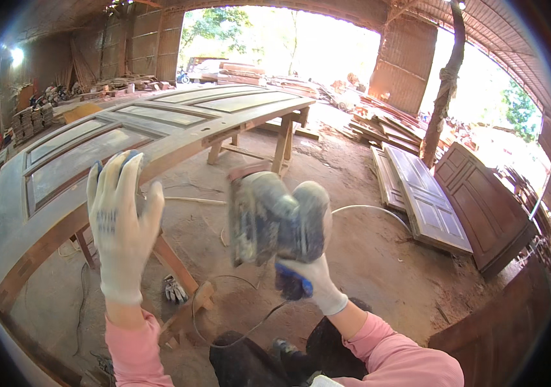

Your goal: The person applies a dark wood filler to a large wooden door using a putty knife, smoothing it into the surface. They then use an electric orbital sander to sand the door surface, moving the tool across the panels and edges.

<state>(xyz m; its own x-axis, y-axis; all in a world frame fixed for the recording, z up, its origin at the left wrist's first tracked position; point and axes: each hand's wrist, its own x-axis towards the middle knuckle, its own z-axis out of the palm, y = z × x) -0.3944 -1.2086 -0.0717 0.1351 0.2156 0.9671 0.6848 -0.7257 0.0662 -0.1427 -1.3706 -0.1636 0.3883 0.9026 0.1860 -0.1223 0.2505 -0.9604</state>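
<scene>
A wooden panelled door (178, 142) lies flat on wooden trestles at the left, dust on its panels. My left hand (120, 222), in a white work glove, is up at the door's near edge with its fingers stretched and nothing in it; whether it touches the wood cannot be told. My right hand (314, 274), gloved with a blue palm, grips a dusty power sander (253, 222), held off the door over the floor. The sander is blurred and turned on its side, its reddish pad edge at the top. A thin dark cord (249, 335) hangs from it.
Other doors (427, 197) lean or lie at the right beside a rough wooden post (442, 97). A pale hose (372, 208) crosses the dirt floor. One loose glove (175, 290) lies near a trestle leg (175, 261). Stacked planks (394, 126) stand farther back.
</scene>
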